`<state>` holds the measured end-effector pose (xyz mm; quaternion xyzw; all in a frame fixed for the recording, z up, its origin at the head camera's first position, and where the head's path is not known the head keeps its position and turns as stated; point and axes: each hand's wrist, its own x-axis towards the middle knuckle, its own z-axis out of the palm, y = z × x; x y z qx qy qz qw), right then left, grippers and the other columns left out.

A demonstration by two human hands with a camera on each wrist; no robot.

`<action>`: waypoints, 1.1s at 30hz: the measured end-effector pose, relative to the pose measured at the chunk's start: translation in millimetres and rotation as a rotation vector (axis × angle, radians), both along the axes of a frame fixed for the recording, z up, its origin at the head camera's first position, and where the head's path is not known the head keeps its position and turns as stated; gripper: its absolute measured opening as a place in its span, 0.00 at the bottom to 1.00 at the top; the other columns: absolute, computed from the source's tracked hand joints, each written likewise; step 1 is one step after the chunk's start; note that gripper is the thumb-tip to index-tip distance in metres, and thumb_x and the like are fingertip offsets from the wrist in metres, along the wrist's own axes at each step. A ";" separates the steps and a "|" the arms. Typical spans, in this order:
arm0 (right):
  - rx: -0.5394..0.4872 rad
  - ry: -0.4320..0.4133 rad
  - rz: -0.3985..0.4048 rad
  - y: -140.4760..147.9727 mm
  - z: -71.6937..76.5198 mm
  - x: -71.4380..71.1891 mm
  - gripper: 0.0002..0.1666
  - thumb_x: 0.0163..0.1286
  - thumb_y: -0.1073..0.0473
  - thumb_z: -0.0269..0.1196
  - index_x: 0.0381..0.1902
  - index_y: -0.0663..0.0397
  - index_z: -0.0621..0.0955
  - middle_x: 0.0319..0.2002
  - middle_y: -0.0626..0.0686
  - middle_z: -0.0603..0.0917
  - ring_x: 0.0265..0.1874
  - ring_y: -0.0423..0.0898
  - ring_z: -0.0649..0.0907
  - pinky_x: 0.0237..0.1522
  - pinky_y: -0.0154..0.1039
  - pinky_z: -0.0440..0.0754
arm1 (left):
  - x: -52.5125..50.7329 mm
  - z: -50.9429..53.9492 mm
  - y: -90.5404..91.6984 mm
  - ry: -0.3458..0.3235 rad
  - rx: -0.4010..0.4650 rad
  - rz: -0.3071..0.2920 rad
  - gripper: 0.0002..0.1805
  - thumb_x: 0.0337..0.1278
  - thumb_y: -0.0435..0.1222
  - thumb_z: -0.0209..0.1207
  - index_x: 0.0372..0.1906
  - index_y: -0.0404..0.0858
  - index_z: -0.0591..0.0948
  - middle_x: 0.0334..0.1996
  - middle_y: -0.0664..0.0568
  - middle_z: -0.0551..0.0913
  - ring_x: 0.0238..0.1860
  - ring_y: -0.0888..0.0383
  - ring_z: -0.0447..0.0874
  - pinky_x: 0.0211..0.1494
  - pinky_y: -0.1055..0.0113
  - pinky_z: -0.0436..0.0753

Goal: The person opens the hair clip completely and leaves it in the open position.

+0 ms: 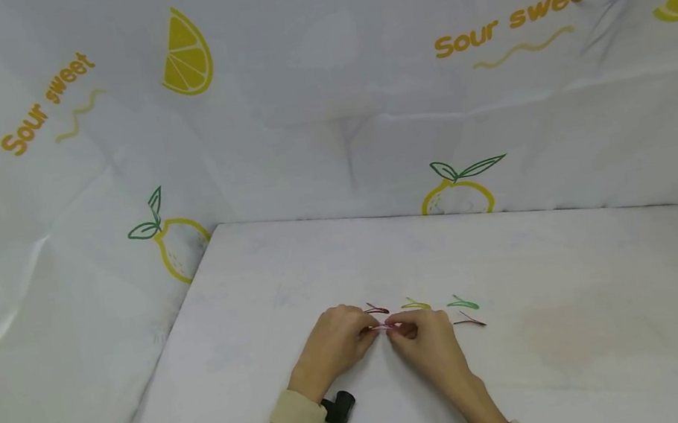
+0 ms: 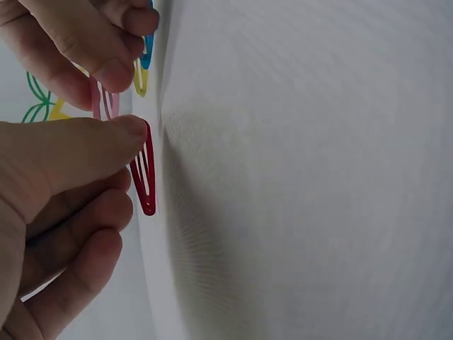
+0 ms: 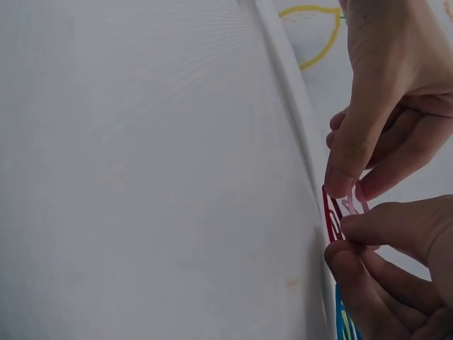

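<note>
Between both hands is a pink snap hair clip [image 1: 383,326], raised just off the white table. My left hand [image 1: 337,340] pinches one end between thumb and fingers. At the other end, my right hand [image 1: 426,343] pinches it the same way. Fingertips cover much of the clip, so whether it is snapped or sprung cannot be told. A red hair clip [image 2: 148,177] shows beyond the left thumb in the left wrist view. Just past the hands lie a dark red clip [image 1: 377,309], a yellow clip [image 1: 416,304] and a green clip [image 1: 463,304].
Right of the right hand lies another dark reddish clip [image 1: 470,321]. A blue clip [image 3: 340,312] shows low in the right wrist view. Black wrist devices [image 1: 340,408] are at both forearms. White lemon-printed sheeting [image 1: 318,56] stands behind and left of the table [image 1: 603,316].
</note>
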<state>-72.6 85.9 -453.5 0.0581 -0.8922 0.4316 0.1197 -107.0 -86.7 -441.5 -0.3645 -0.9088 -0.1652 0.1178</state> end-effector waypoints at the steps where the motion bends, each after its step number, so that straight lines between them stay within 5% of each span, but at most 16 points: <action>1: 0.002 -0.009 -0.004 -0.9 -0.5 -0.2 0.07 0.56 0.73 0.72 0.31 0.60 0.91 0.24 0.53 0.90 0.22 0.39 0.85 0.27 0.28 0.81 | -0.2 -0.7 -0.2 -0.002 -0.002 0.003 0.02 0.56 0.34 0.72 0.35 0.43 0.92 0.30 0.58 0.91 0.31 0.63 0.86 0.37 0.70 0.82; 19: 0.077 -0.088 -0.071 -4.7 -0.4 0.3 0.07 0.56 0.72 0.72 0.32 0.59 0.92 0.21 0.50 0.87 0.22 0.37 0.80 0.25 0.30 0.77 | -1.0 -5.1 0.7 -0.063 -0.016 -0.015 0.06 0.60 0.31 0.68 0.39 0.41 0.92 0.31 0.54 0.91 0.34 0.59 0.88 0.39 0.69 0.84; 29: 0.122 -0.120 -0.053 -1.1 5.1 6.5 0.07 0.57 0.71 0.71 0.35 0.61 0.91 0.20 0.49 0.85 0.21 0.36 0.78 0.24 0.29 0.74 | 6.0 -7.5 -1.5 -0.115 0.023 0.050 0.06 0.60 0.32 0.68 0.40 0.40 0.92 0.31 0.53 0.90 0.33 0.59 0.85 0.39 0.69 0.82; 33: 0.144 -0.060 -0.034 4.3 8.7 10.4 0.06 0.59 0.68 0.71 0.36 0.60 0.91 0.20 0.48 0.86 0.20 0.35 0.78 0.24 0.29 0.76 | 9.4 -6.4 0.1 -0.077 0.038 0.109 0.06 0.61 0.36 0.69 0.40 0.43 0.92 0.32 0.55 0.90 0.33 0.61 0.85 0.36 0.68 0.82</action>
